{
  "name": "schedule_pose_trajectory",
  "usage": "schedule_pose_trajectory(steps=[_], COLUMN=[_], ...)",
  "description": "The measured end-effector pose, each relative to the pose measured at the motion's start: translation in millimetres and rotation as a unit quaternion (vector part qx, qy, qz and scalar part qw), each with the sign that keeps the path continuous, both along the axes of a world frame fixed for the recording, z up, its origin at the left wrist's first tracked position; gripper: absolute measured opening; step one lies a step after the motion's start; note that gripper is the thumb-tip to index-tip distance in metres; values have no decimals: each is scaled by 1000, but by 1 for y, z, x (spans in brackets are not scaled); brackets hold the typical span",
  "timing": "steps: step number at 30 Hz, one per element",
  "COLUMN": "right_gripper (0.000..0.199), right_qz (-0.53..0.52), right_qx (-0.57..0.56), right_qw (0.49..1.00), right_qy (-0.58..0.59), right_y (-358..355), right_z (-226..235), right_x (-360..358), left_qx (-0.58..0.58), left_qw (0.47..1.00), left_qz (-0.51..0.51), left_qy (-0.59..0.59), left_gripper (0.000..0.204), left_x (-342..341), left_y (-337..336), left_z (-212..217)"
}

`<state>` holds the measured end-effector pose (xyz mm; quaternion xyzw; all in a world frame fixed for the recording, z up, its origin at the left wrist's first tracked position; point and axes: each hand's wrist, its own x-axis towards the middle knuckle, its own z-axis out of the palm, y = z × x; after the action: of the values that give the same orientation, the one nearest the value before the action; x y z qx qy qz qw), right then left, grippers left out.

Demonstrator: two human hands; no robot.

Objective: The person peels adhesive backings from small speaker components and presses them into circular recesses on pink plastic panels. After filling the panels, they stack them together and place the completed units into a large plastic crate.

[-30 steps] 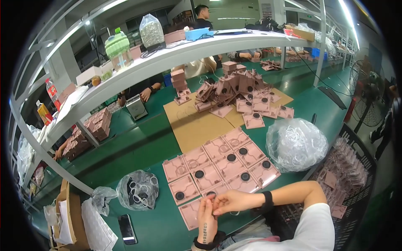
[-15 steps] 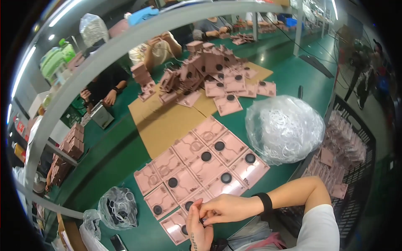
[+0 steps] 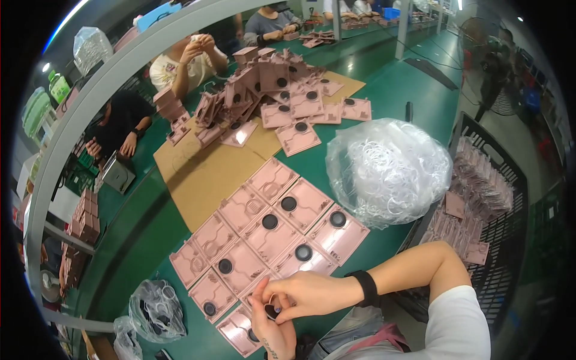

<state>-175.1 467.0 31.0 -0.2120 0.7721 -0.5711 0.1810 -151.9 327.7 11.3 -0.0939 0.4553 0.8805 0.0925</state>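
Note:
My left hand (image 3: 270,329) and my right hand (image 3: 318,295) meet over the near edge of a grid of pink plastic panels (image 3: 209,238). Between the fingers is a black round disc (image 3: 273,312), with a thin pale ring (image 3: 271,298) at its upper side. My left hand supports the disc from the left, fingers closed against it. My right fingers pinch at the ring and disc, partly hiding them. Several panels in the near rows carry a similar black disc (image 3: 303,252); those in the far row show bare round grilles.
A large clear bag of white rings (image 3: 390,171) sits right of the panels; a small bag (image 3: 157,309) with black discs lies left. Behind, more panels (image 3: 258,90) pile on brown cardboard (image 3: 198,186). A black crate (image 3: 501,234) holds wrapped parts. Co-workers sit across the green table.
The view has shifted, so the table things sit further left and the pile higher. My hands stay together, and the pale ring and disc between them now show more clearly.

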Motion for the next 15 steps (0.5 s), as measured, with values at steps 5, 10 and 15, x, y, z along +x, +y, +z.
schedule_pose_trajectory(steps=[5, 10, 15], right_gripper=[31, 24, 19], right_qz=[-33, -56, -37], right_qx=[-122, -100, -117], right_qw=[992, 993, 987], right_qy=[26, -13, -99], right_y=[-6, -3, 3], right_z=[-18, -12, -15], right_x=[-3, -7, -14], left_qx=[25, 26, -6], left_qw=[1000, 998, 993], left_qz=[14, -63, -112], left_qy=[-11, -11, 31], left_gripper=[42, 48, 57], left_x=[-3, -4, -5], left_y=[1, -14, -14], left_z=[2, -5, -10])
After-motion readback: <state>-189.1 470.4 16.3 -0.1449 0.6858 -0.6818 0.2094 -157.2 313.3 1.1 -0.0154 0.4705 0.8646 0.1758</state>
